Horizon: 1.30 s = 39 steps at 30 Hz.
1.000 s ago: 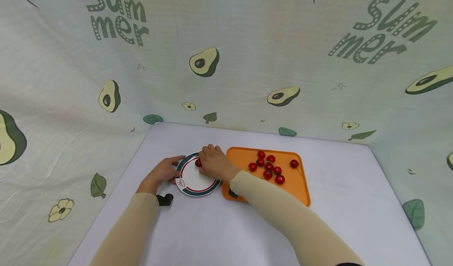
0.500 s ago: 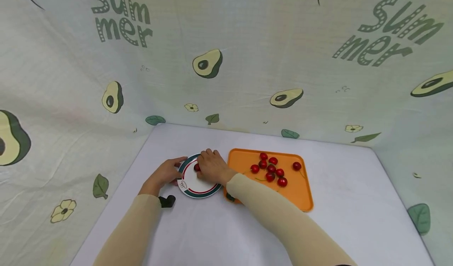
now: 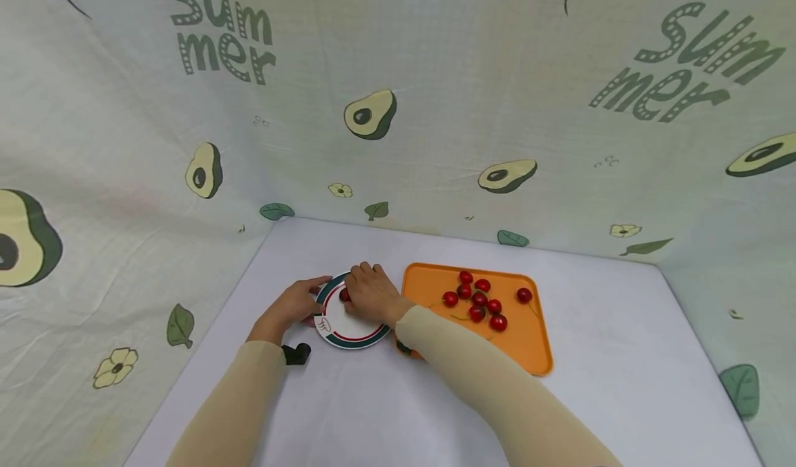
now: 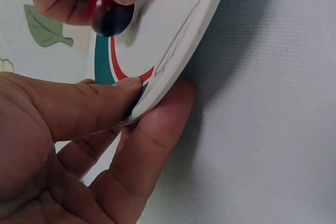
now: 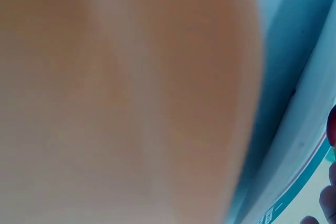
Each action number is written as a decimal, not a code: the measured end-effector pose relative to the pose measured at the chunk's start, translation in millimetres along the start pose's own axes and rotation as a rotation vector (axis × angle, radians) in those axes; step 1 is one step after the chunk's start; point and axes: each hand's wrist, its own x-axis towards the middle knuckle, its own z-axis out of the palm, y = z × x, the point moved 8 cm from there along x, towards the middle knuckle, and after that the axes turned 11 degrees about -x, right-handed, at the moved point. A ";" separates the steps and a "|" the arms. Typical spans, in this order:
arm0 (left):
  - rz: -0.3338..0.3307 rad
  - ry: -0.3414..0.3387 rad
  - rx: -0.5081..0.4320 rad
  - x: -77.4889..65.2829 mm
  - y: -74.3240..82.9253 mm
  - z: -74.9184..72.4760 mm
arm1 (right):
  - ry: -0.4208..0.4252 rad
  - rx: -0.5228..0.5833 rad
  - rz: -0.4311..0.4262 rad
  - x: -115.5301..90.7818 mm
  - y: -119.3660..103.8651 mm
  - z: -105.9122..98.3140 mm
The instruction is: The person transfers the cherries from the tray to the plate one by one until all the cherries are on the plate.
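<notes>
A white plate (image 3: 356, 324) with a green rim and a red line is on the table in the head view. My left hand (image 3: 294, 305) pinches its left rim, thumb (image 4: 100, 103) on top and fingers underneath. Over the plate, my right hand (image 3: 373, 294) holds a dark red cherry (image 4: 111, 14) between thumb and fingers, close to the plate's surface; whether it touches cannot be told. The right wrist view is mostly filled by a blurred patch of skin, with the plate's edge (image 5: 299, 156) to the right.
To the right is an orange tray (image 3: 522, 346) bearing several cherries (image 3: 479, 299), some with stems. A black object (image 3: 297, 354) shows beside the left wrist, and a dark one (image 3: 403, 347) by the right wrist. A printed cloth (image 3: 435, 121) hangs behind the white table (image 3: 373, 412).
The right hand and its cherry have shifted slightly left over the plate. My left hand keeps its grip on the rim. The whole head view has drifted a little.
</notes>
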 end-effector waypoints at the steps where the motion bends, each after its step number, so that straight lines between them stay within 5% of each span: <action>1: 0.001 -0.002 -0.001 0.1 -0.2 0.3 | -0.004 -0.006 -0.002 0.3 -0.8 -0.5; 11: 0.012 -0.005 -0.010 -0.1 2.6 2.9 | -0.006 -0.057 -0.031 2.2 -4.2 -3.1; 24: 0.007 -0.013 0.023 -1.8 3.0 1.8 | 0.005 -0.009 0.023 -22.4 35.8 -17.8; 32: 0.010 0.000 0.069 0.4 2.0 -4.0 | 0.029 0.028 0.059 -51.8 67.6 -27.2; 39: -0.011 -0.017 0.049 3.9 -0.2 3.5 | 0.087 0.004 0.086 -98.1 105.2 -27.9</action>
